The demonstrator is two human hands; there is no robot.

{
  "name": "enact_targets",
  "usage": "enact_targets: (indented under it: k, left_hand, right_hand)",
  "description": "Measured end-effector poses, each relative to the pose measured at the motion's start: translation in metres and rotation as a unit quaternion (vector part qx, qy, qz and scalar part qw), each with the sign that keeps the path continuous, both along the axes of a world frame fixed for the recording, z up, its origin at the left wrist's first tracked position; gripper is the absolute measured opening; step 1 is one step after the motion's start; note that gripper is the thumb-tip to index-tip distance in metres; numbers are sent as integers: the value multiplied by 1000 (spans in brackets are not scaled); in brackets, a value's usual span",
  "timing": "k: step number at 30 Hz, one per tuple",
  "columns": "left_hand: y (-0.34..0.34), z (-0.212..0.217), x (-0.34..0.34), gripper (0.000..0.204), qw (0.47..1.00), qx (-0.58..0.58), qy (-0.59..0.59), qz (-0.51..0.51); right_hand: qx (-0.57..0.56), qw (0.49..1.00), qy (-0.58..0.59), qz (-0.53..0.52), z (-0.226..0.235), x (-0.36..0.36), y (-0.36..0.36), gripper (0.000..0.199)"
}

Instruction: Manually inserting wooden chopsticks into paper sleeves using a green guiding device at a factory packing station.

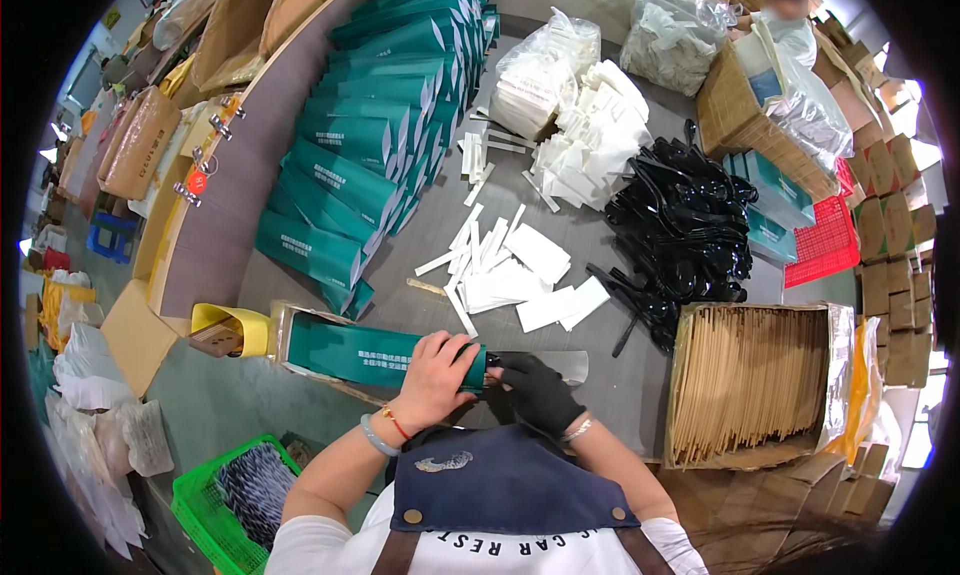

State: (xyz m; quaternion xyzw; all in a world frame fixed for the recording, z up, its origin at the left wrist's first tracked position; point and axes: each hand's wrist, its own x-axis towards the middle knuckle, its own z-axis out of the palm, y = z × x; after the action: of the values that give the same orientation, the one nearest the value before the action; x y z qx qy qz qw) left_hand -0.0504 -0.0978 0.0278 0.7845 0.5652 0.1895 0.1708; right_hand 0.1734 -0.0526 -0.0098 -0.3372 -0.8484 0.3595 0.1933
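My left hand, bare with bracelets at the wrist, grips the open end of a teal paper sleeve lying flat at the table's near edge. My right hand, in a black glove, pinches at the same open end of the sleeve. A shiny flat metal piece sticks out to the right just past my fingers. White napkins and thin white paper packets lie scattered just beyond my hands.
Rows of teal sleeves fill the left of the table. A heap of black plastic spoons lies right, a carton of wooden chopsticks beside it. Bags of white napkins sit farther back. A green basket stands lower left. Another person works top right.
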Motion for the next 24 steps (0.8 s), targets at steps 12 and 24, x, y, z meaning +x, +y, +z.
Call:
enact_targets:
  k: [12, 24]
  left_hand:
    - [23, -1, 15, 59, 989, 49, 116, -73]
    - [73, 51, -102, 38, 954, 134, 256, 72]
  right_hand:
    - [-13, 990, -13, -143, 13, -6, 0, 50]
    - [66, 964, -185, -178, 61, 44, 21, 59]
